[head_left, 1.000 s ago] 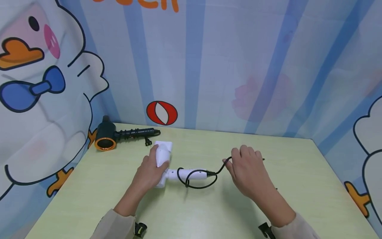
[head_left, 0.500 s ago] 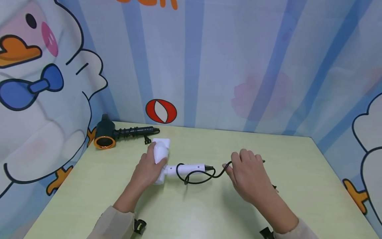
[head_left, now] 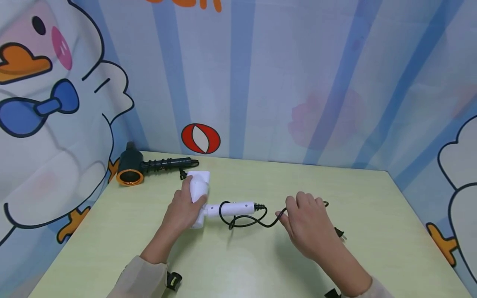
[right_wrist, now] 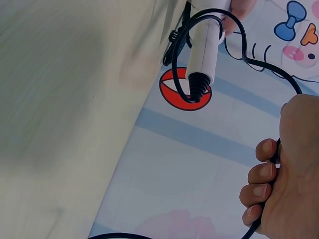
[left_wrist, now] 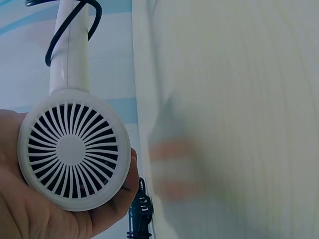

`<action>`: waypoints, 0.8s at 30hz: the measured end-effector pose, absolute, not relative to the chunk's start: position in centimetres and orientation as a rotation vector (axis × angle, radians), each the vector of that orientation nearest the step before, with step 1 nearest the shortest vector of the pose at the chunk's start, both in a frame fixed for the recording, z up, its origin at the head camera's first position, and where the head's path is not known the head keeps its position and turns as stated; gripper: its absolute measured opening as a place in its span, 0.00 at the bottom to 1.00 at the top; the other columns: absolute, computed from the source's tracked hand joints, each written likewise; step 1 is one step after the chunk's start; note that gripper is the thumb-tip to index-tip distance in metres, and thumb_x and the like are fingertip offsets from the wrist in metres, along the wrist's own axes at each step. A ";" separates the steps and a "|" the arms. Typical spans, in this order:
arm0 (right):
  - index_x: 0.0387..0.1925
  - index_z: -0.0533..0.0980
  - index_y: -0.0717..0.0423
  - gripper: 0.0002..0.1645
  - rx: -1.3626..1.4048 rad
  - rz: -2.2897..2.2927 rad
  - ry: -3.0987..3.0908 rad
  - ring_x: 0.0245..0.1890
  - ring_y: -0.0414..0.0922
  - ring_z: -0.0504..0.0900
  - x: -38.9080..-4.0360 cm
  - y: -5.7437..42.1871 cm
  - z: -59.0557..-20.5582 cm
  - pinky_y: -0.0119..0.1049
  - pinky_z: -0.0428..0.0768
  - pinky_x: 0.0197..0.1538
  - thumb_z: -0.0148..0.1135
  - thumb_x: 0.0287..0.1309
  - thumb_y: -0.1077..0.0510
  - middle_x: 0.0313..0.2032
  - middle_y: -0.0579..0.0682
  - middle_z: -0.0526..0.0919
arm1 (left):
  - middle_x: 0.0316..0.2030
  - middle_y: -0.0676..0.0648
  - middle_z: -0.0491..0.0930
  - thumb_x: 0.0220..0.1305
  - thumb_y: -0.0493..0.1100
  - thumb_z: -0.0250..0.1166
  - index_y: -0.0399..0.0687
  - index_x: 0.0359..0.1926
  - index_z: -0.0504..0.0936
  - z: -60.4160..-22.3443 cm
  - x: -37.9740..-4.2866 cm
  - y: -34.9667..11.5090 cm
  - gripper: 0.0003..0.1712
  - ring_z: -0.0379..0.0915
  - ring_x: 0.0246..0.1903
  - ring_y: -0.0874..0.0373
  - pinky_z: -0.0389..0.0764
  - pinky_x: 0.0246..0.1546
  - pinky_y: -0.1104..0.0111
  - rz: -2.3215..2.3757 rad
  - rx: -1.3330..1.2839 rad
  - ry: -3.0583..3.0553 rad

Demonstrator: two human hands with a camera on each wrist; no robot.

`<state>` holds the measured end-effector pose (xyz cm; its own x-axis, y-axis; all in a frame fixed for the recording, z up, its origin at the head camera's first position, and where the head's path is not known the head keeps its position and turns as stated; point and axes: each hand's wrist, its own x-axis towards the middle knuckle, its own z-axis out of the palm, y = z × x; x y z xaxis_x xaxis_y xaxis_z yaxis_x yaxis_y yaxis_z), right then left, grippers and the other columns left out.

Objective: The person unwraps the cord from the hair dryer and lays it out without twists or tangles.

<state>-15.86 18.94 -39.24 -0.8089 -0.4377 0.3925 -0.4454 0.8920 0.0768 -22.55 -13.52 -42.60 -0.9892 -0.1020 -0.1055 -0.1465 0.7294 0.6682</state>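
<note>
A white hair dryer (head_left: 238,207) is held above the table, its handle pointing right. My left hand (head_left: 183,212) grips it round the head; the left wrist view shows the round vented grille (left_wrist: 72,149) resting in the palm. The dryer's black cord (head_left: 257,222) loops loosely about the handle and runs right to my right hand (head_left: 311,225), whose curled fingers hold it, as the right wrist view shows. Past that hand the cord bends round, and its plug (head_left: 339,232) hangs beside the right wrist, partly hidden.
A dark hair dryer (head_left: 130,165) with an orange rim lies at the table's back left, its cord wound round the handle. The pale table (head_left: 238,269) meets a cartoon-printed curtain (head_left: 275,82) at the back and sides.
The right hand has come slightly lower, and the cord between it and the handle sags more. More of the plug shows beside the wrist. The left hand and white hair dryer have shifted slightly left.
</note>
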 end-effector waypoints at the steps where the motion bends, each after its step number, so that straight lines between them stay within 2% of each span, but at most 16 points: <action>1: 0.29 0.61 0.53 0.23 0.649 0.023 -2.655 0.26 0.47 0.55 -15.8 18.9 -39.3 0.41 0.54 0.35 0.55 0.71 0.43 0.27 0.48 0.57 | 0.57 0.32 0.69 0.72 0.56 0.57 0.52 0.80 0.43 -42.6 -22.6 -13.5 0.47 0.75 0.47 0.40 0.82 0.37 0.51 1.117 -0.204 2.866; 24: 0.31 0.65 0.53 0.22 0.702 -0.050 -2.761 0.27 0.47 0.60 -14.7 18.7 -42.8 0.42 0.60 0.35 0.58 0.70 0.42 0.26 0.47 0.60 | 0.58 0.33 0.68 0.71 0.56 0.58 0.53 0.80 0.42 -42.3 -22.7 -13.6 0.48 0.74 0.49 0.39 0.84 0.40 0.48 1.143 -0.233 2.863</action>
<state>-14.67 18.74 -42.82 -0.8388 -0.4722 0.2709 -0.4622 0.8807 0.1040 -22.70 -13.56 -42.29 -0.9874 -0.1212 -0.1020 -0.1581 0.7152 0.6808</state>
